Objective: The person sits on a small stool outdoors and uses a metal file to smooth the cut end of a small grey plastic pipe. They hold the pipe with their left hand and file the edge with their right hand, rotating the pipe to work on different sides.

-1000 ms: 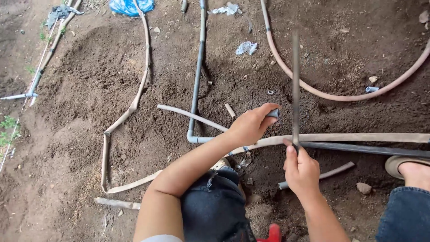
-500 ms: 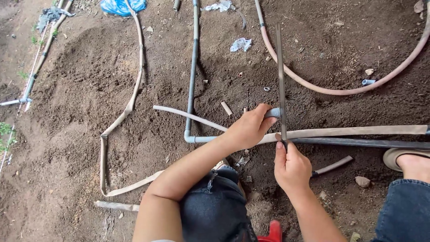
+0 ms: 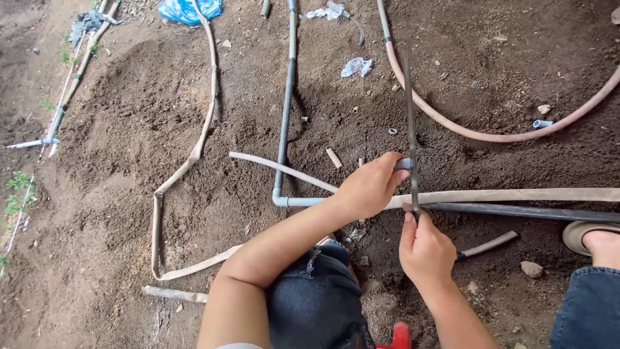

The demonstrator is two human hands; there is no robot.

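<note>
My left hand [image 3: 369, 189] is closed around a short grey pipe end [image 3: 403, 164] just above the ground. It lies over a flat beige hose [image 3: 510, 194]. My right hand [image 3: 425, 251] pinches the near end of a thin dark saw blade [image 3: 409, 110]. The blade points away from me and lies across the grey pipe end. An L-shaped grey pipe [image 3: 284, 129] with an elbow [image 3: 279, 200] runs toward my left hand. My denim-clad knee [image 3: 316, 304] is below my forearms.
A dark pipe [image 3: 523, 211] lies beside the beige hose. A pinkish hose [image 3: 452, 127] curves at the upper right. A flat beige strap [image 3: 194, 155] loops at the left. A sandalled foot [image 3: 591, 236] is at the right edge, blue plastic [image 3: 187, 10] at the top. Loose soil all around.
The blade has shifted slightly along the pipe end while both hands keep their grip. The view has drifted a little.
</note>
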